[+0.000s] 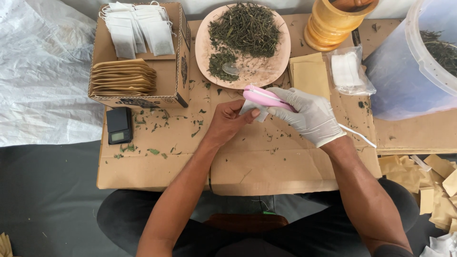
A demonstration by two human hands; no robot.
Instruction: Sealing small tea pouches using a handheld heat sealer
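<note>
Pink sealer (261, 98) lengthwise left-right, gloved right hand (307, 115), left hand (228, 121) pinching sachet (251, 110)

Cardboard box (178, 71): stood open at the counter's far left, brown with dark print on its side.
White sachets (138, 31): filled the box's far half.
Tan envelopes (124, 76): lay stacked in its near half.
Scale screen (117, 136): small, greyish, on a black pocket scale just before the box.
Clear bag (350, 70): held white pieces, right of a flat tan envelope pile (310, 75).
</note>
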